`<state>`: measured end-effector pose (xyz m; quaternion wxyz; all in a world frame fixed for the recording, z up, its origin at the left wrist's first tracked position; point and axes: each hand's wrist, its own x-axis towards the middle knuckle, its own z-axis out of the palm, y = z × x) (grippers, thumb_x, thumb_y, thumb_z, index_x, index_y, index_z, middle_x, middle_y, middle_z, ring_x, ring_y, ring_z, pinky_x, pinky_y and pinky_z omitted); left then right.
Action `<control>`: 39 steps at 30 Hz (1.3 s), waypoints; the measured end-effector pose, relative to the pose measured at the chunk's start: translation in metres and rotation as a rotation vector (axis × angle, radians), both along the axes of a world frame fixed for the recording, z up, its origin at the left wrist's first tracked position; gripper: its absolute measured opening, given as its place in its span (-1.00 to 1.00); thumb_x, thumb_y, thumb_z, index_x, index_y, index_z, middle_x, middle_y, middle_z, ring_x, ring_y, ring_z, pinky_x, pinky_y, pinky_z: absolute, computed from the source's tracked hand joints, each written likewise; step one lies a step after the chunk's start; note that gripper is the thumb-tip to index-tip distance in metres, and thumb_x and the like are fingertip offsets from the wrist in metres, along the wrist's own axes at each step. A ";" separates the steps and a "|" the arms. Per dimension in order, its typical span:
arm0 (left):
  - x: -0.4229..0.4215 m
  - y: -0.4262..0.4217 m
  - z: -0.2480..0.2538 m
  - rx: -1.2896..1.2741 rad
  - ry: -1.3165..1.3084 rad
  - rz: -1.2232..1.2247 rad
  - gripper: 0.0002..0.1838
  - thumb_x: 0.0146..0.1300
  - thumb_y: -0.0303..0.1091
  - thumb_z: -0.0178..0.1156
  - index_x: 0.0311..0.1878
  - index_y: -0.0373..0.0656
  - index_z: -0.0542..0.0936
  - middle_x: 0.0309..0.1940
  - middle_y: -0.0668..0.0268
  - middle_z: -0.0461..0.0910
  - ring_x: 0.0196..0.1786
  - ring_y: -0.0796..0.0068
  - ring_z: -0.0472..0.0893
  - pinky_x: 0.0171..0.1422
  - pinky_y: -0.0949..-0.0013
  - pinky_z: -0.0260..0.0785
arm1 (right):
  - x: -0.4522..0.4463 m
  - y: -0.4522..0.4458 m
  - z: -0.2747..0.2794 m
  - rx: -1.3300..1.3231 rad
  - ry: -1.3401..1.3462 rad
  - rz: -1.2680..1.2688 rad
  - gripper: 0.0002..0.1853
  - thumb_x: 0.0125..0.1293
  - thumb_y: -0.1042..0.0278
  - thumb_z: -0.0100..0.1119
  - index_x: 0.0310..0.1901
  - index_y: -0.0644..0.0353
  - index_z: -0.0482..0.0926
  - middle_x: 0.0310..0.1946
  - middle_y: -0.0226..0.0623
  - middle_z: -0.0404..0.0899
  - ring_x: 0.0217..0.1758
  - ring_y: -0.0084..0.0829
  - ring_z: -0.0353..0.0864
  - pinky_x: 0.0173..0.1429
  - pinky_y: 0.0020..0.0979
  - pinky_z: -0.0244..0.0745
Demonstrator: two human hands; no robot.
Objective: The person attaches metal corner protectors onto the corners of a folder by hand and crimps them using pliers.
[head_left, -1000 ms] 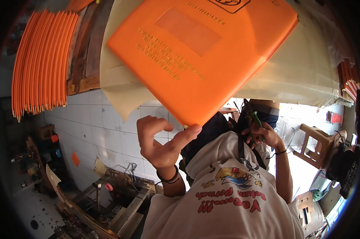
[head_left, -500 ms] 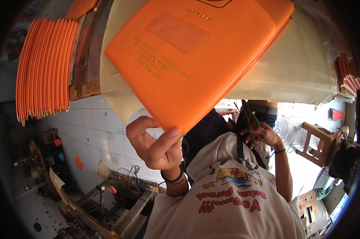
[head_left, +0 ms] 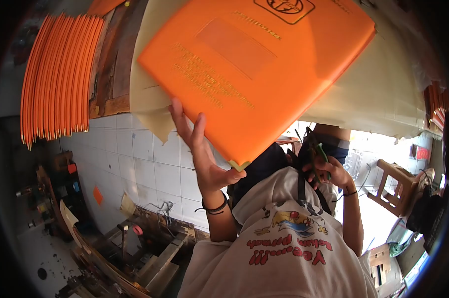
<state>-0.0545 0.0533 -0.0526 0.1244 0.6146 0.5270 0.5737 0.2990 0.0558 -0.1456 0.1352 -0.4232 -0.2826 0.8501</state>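
Item 1: flat, rectangular orange folder with a smooth, plastic-looking cover (head_left: 224, 74). Lies ahead of the left hand (head_left: 208, 169), mostly over the surface, near corner jutting past its edge; support beneath cannot be told.

Item 2: small gold-coloured metal corner piece (head_left: 239, 165), on that near corner, just above the left thumb.

Fingers, left: spread apart, tips at the folder's left edge, thumb beside the corner piece; how firmly they bear cannot be told.

Fingers, right: the right hand (head_left: 337, 175) is closed around a dark hand tool with green handles (head_left: 325, 155), well apart from the folder.

Risks, as judged: with so loose a hold, the folder may slip or swing; a corner piece not pressed tight could drop off; the tool's hard end could mark the soft-looking cover.

Writing: gold lines on the folder, too blurred to read; dark framed emblem (head_left: 286, 9) ahead of them, with a globe-like figure. White printed shirt (head_left: 279, 253), behind the fingers: red "Belum pernah" and "Yee…!!!", inverted.

Surroundings: surface under a cream sheet (head_left: 373, 99), beyond the fingers; row of thin orange folders with gold-tipped corners (head_left: 60, 74), far left of them; tan stool (head_left: 391, 186), right of the right fingers.
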 end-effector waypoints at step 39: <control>0.037 -0.041 0.004 0.153 0.277 0.392 -0.08 0.04 0.66 -0.09 0.41 0.37 0.32 0.43 -0.30 -0.07 0.43 -0.19 0.07 0.19 -0.03 0.17 | 0.004 0.001 -0.004 -0.033 0.014 0.048 -0.58 0.37 0.19 0.04 0.00 0.47 0.42 0.03 0.18 0.53 -0.16 -0.19 0.64 -0.27 -0.15 0.70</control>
